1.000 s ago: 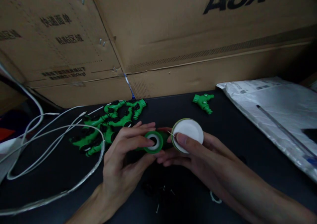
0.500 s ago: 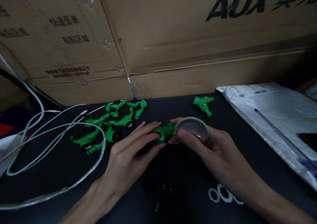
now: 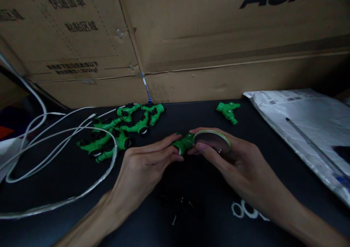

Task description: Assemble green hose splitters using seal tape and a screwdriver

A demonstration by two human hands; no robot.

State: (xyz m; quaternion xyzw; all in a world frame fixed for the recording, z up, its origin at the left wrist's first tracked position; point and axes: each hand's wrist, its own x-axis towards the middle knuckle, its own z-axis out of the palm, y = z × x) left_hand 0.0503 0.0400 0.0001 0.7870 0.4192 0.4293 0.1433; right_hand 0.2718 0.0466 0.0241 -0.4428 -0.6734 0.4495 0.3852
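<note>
A green plastic Y-shaped hose connector (image 3: 185,143) is between my hands, its white-lined opening tilted down toward me. My left hand (image 3: 149,163) pinches its near end between thumb and fingers. In my right hand (image 3: 237,156) is a round shallow dish (image 3: 212,140) with a grey inside and a yellow-green rim, my thumb pressed over its near edge. Something small and shiny lies in the dish. My right fingertips reach behind the dish to the connector; whether they grip it is partly hidden. Below my hands, small dark parts and a screw (image 3: 174,219) lie on the black table.
Several green connectors with black valves (image 3: 136,126) are heaped at left, beside looped white cables (image 3: 113,156). Another green connector (image 3: 228,112) lies behind my right hand. White rings (image 3: 248,209) sit near my right forearm. A silvery mailer (image 3: 303,108) occupies the right; a cardboard box (image 3: 191,35) stands behind.
My left fingers have closed more tightly around the connector's near end, and its opening has turned further down. The dish is tilted flatter. The view has shifted slightly.
</note>
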